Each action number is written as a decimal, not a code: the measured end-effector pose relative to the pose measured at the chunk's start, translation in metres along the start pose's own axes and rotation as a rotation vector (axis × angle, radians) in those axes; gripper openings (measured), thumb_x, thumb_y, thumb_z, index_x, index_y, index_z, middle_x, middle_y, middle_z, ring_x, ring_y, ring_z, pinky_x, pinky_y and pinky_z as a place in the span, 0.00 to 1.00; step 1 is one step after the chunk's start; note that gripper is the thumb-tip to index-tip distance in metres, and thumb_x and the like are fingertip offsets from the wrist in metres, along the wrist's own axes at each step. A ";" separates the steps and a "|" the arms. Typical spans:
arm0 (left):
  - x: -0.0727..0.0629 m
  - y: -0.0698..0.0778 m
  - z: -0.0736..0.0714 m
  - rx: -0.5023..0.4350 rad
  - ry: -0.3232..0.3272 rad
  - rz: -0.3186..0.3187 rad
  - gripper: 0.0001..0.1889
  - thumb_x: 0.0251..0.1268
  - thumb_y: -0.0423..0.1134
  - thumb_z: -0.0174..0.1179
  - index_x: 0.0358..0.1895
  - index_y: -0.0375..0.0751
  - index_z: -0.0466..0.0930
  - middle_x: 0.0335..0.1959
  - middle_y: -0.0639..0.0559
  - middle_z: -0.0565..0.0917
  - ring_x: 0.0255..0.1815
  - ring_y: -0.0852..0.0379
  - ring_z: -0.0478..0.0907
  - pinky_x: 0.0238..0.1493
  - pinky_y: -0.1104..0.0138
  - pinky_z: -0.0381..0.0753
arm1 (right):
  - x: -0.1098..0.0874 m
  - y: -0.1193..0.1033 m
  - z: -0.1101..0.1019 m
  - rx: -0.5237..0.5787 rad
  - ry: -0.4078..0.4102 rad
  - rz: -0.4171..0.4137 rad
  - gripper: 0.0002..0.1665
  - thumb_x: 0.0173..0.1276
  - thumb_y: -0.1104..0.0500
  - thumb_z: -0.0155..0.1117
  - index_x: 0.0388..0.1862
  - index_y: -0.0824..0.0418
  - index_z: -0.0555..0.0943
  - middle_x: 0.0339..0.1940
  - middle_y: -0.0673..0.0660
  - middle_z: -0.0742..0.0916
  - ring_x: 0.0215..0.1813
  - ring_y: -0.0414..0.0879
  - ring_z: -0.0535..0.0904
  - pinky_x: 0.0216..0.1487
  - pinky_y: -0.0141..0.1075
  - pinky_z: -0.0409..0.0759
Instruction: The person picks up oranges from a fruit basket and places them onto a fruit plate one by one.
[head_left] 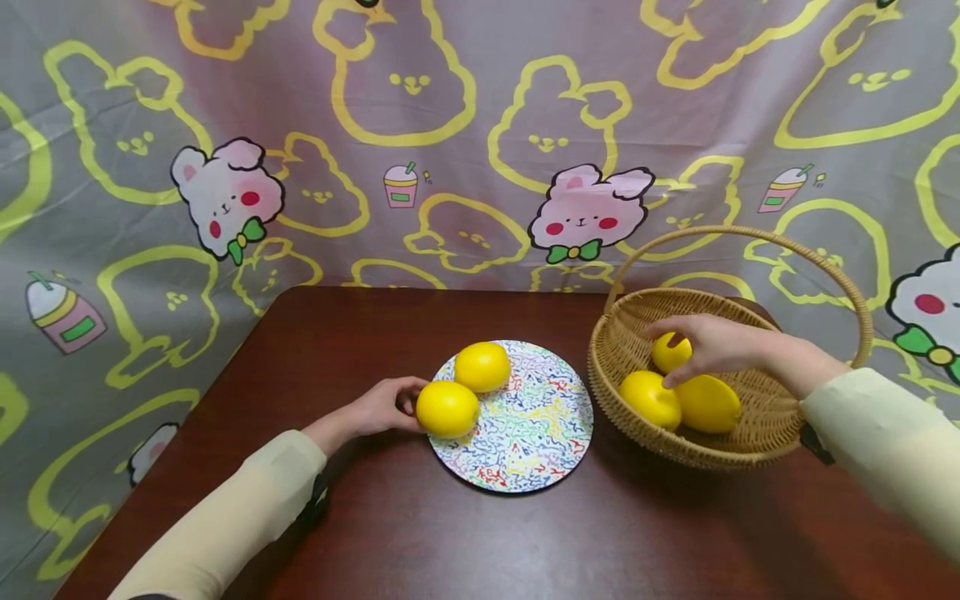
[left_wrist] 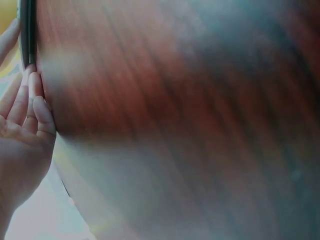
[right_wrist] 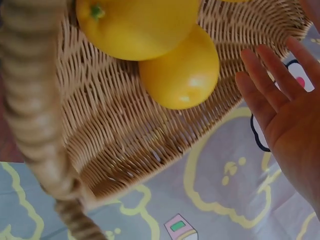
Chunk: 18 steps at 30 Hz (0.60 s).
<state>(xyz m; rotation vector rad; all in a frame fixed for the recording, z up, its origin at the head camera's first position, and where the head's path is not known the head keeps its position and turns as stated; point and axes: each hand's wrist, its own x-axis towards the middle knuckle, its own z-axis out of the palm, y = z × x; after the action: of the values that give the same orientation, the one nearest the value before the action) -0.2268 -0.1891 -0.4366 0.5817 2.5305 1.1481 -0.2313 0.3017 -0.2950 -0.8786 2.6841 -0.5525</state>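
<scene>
At the left edge of a round patterned plate [head_left: 540,429], my left hand [head_left: 386,407] has its gently bent fingers beside a yellow lemon [head_left: 447,410]. A second lemon [head_left: 482,367] lies just behind it on the plate. In the left wrist view the fingers [left_wrist: 21,102] rest along the plate's dark rim. My right hand [head_left: 716,342] reaches into a wicker basket [head_left: 772,446], fingers spread above a small visible part of a lemon [head_left: 670,357]. Two more lemons, one [head_left: 648,402] in front and one [head_left: 711,406] to its right, lie below the hand. The right wrist view shows extended fingers [right_wrist: 267,82] with nothing between them.
A tall wicker handle [head_left: 817,258] arches over the basket, behind the right forearm. Dark brown table [head_left: 360,517] carries plate and basket. A printed curtain [head_left: 465,75] hangs along the table's back and sides.
</scene>
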 end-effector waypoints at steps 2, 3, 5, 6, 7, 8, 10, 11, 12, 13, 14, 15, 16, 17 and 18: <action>0.000 0.000 0.000 -0.001 0.002 0.000 0.35 0.49 0.40 0.76 0.62 0.36 0.74 0.41 0.50 0.79 0.34 0.53 0.72 0.35 0.65 0.74 | 0.000 0.003 0.003 0.009 -0.018 0.000 0.45 0.51 0.48 0.79 0.63 0.67 0.73 0.60 0.66 0.78 0.54 0.60 0.77 0.53 0.56 0.73; 0.000 0.000 0.000 -0.002 0.002 -0.001 0.35 0.48 0.40 0.77 0.62 0.36 0.74 0.41 0.50 0.79 0.34 0.53 0.72 0.35 0.65 0.74 | 0.000 0.004 0.005 0.012 -0.026 0.004 0.45 0.51 0.47 0.79 0.63 0.67 0.73 0.61 0.65 0.78 0.54 0.60 0.77 0.53 0.56 0.73; 0.001 0.000 0.000 0.000 -0.001 0.002 0.35 0.48 0.40 0.77 0.62 0.36 0.74 0.41 0.50 0.79 0.34 0.53 0.72 0.35 0.65 0.74 | -0.002 0.006 0.007 0.020 -0.037 0.015 0.46 0.51 0.46 0.79 0.64 0.67 0.73 0.61 0.65 0.78 0.54 0.60 0.77 0.53 0.55 0.74; 0.002 0.000 0.000 0.000 -0.003 0.004 0.35 0.49 0.40 0.76 0.62 0.36 0.74 0.41 0.50 0.79 0.34 0.53 0.72 0.36 0.65 0.74 | -0.003 0.007 0.009 0.023 -0.040 0.021 0.46 0.51 0.46 0.79 0.64 0.67 0.73 0.60 0.65 0.78 0.54 0.60 0.77 0.52 0.55 0.74; 0.003 -0.001 0.001 -0.001 -0.005 0.011 0.35 0.49 0.41 0.77 0.62 0.36 0.74 0.41 0.50 0.79 0.34 0.54 0.72 0.36 0.65 0.74 | -0.004 0.008 0.010 0.027 -0.042 0.020 0.46 0.51 0.46 0.79 0.63 0.67 0.73 0.60 0.65 0.78 0.54 0.60 0.77 0.52 0.55 0.74; 0.004 -0.001 0.001 0.000 -0.007 0.017 0.35 0.49 0.41 0.76 0.62 0.36 0.74 0.41 0.50 0.79 0.34 0.53 0.72 0.36 0.65 0.74 | -0.006 0.009 0.011 0.030 -0.043 0.023 0.46 0.50 0.46 0.79 0.63 0.67 0.74 0.60 0.65 0.78 0.54 0.60 0.77 0.52 0.54 0.74; 0.005 -0.001 0.002 0.002 -0.009 0.027 0.35 0.49 0.41 0.77 0.62 0.36 0.74 0.41 0.50 0.79 0.34 0.53 0.72 0.36 0.65 0.74 | -0.007 0.012 0.014 0.044 -0.042 0.009 0.45 0.50 0.47 0.79 0.62 0.68 0.74 0.60 0.66 0.79 0.53 0.60 0.78 0.52 0.53 0.74; 0.005 0.000 0.002 0.001 -0.009 0.030 0.35 0.49 0.41 0.77 0.61 0.36 0.74 0.41 0.50 0.79 0.34 0.53 0.72 0.36 0.66 0.74 | -0.007 0.013 0.016 0.046 -0.040 0.001 0.45 0.50 0.47 0.79 0.62 0.68 0.74 0.59 0.65 0.79 0.52 0.59 0.78 0.51 0.52 0.74; 0.005 -0.001 0.002 0.003 -0.007 0.031 0.35 0.48 0.41 0.77 0.61 0.36 0.74 0.41 0.51 0.80 0.34 0.54 0.72 0.36 0.66 0.74 | -0.007 0.014 0.018 0.049 -0.037 -0.009 0.44 0.50 0.48 0.80 0.62 0.68 0.75 0.59 0.65 0.79 0.51 0.59 0.78 0.51 0.52 0.74; 0.005 -0.001 0.002 0.004 -0.004 0.029 0.35 0.48 0.41 0.77 0.61 0.36 0.74 0.41 0.50 0.80 0.34 0.54 0.72 0.36 0.66 0.74 | -0.006 0.015 0.020 0.055 -0.038 -0.020 0.44 0.50 0.48 0.79 0.61 0.68 0.75 0.59 0.65 0.79 0.51 0.58 0.78 0.52 0.52 0.74; 0.004 0.000 0.002 0.005 -0.002 0.021 0.35 0.48 0.40 0.77 0.61 0.36 0.74 0.41 0.51 0.80 0.34 0.53 0.72 0.36 0.66 0.74 | -0.005 0.016 0.022 0.058 -0.039 -0.022 0.44 0.50 0.48 0.79 0.61 0.68 0.75 0.59 0.64 0.79 0.51 0.58 0.79 0.52 0.51 0.74; 0.004 0.000 0.001 0.009 0.000 0.016 0.35 0.48 0.40 0.77 0.61 0.36 0.74 0.41 0.51 0.79 0.34 0.53 0.72 0.36 0.65 0.74 | -0.004 0.016 0.023 0.063 -0.040 -0.029 0.44 0.50 0.48 0.79 0.61 0.68 0.75 0.59 0.64 0.79 0.51 0.58 0.79 0.52 0.51 0.74; 0.003 -0.001 0.001 0.010 0.001 0.011 0.35 0.48 0.40 0.77 0.61 0.36 0.74 0.40 0.51 0.79 0.34 0.54 0.72 0.36 0.65 0.74 | -0.003 0.017 0.024 0.069 -0.041 -0.031 0.44 0.50 0.48 0.79 0.61 0.67 0.75 0.59 0.64 0.79 0.51 0.58 0.79 0.52 0.51 0.74; 0.002 -0.001 0.001 0.011 0.003 0.006 0.35 0.48 0.41 0.77 0.61 0.36 0.74 0.40 0.51 0.79 0.34 0.54 0.72 0.36 0.65 0.74 | -0.002 0.016 0.025 0.073 -0.045 -0.031 0.44 0.50 0.48 0.79 0.62 0.67 0.75 0.59 0.64 0.79 0.51 0.58 0.79 0.53 0.51 0.74; 0.001 -0.001 0.000 0.013 0.002 0.003 0.35 0.49 0.41 0.77 0.62 0.36 0.74 0.40 0.51 0.79 0.34 0.54 0.72 0.36 0.65 0.74 | 0.000 0.016 0.026 0.081 -0.050 -0.029 0.44 0.50 0.48 0.79 0.62 0.67 0.75 0.59 0.65 0.79 0.51 0.59 0.79 0.53 0.52 0.74</action>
<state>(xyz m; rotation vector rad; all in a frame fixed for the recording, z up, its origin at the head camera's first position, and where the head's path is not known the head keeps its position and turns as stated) -0.2277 -0.1892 -0.4379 0.5875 2.5415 1.1351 -0.2300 0.3070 -0.3250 -0.8986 2.5889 -0.6327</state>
